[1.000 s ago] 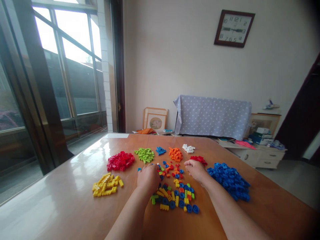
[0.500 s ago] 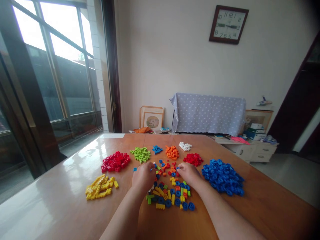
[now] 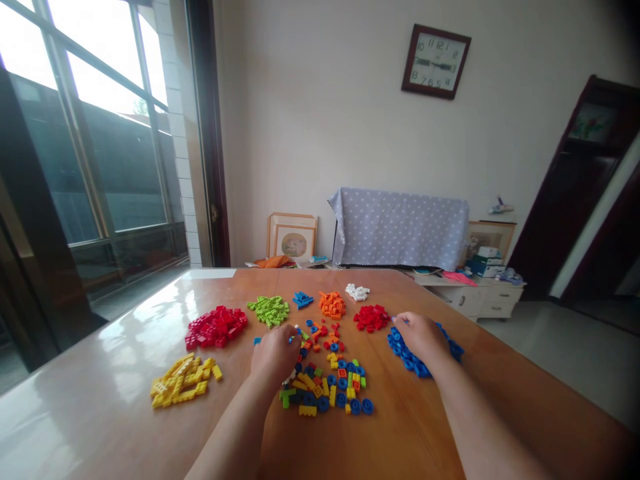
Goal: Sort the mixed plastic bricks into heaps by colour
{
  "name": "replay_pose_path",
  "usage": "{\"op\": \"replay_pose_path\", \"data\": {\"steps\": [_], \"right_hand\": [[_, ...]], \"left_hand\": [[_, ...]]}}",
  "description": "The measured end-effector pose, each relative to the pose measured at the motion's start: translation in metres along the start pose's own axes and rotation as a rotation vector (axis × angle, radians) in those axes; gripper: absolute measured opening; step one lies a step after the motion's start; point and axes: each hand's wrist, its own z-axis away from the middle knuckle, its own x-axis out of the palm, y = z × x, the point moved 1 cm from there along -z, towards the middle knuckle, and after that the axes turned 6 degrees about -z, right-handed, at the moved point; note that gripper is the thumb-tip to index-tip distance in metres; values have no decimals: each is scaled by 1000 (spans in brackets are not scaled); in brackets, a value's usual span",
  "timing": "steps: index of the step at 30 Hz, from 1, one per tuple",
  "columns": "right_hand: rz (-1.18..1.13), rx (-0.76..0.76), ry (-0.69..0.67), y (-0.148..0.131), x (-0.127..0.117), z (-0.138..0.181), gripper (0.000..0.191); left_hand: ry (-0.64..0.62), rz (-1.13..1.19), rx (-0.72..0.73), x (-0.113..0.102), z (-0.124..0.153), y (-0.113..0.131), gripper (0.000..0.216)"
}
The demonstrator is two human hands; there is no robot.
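Observation:
My left hand point(image 3: 274, 352) is closed at the left edge of a pile of mixed toy bricks point(image 3: 325, 383); a bit of blue shows at its fingertips, too small to name. My right hand point(image 3: 420, 337) is over the pile of blue round bricks point(image 3: 410, 357), hiding much of it. Its fingers are pinched, with a small bluish piece at the tips. Small orange, red and blue pieces point(image 3: 320, 333) lie scattered between the hands. A single blue brick point(image 3: 257, 341) rests beside my left hand.
Sorted piles ring the mixed one: yellow bricks point(image 3: 183, 380), red bricks point(image 3: 216, 327), lime green bricks point(image 3: 269, 310), blue bricks point(image 3: 302, 300), orange bricks point(image 3: 333, 305), white pieces point(image 3: 357, 292) and more red bricks point(image 3: 371, 318). They lie on a glossy wooden table point(image 3: 120, 400).
My right hand has moved right, from the scattered pieces to over the blue pile. My left hand stays by the mixed bricks. The view has turned slightly to the right.

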Motion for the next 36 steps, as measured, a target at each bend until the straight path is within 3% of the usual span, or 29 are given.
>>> {"op": "replay_pose_path", "data": {"steps": [4,8,16,19,23,26,29,33,36], "right_hand": [[94,121,55,42,-6,5,40],[92,132,43,56,0,10,46],[5,126,169,44,1,14,43],[-93,28,189,30,7,21,39],[-217,-192,137,-12,17,39,41],[-235,-342,9,-49,24,57,47],[-176,-507,-244,-77,31,78,64],[-77,-618,-601,-94,41,101,91],[-38,-634,-714,-98,49,108,100]], "left_hand": [[16,1,11,-1,1,2,30],[14,-15,9,-2,1,2,30],[4,-26,7,-2,0,1,28],[-6,-32,1,-1,0,1,27],[-20,-36,-3,-3,1,2,27],[-9,-34,10,-6,2,3,28],[6,-19,-4,-10,3,3,29],[30,26,-23,-11,3,2,29],[55,41,-36,-11,3,0,26]]}}
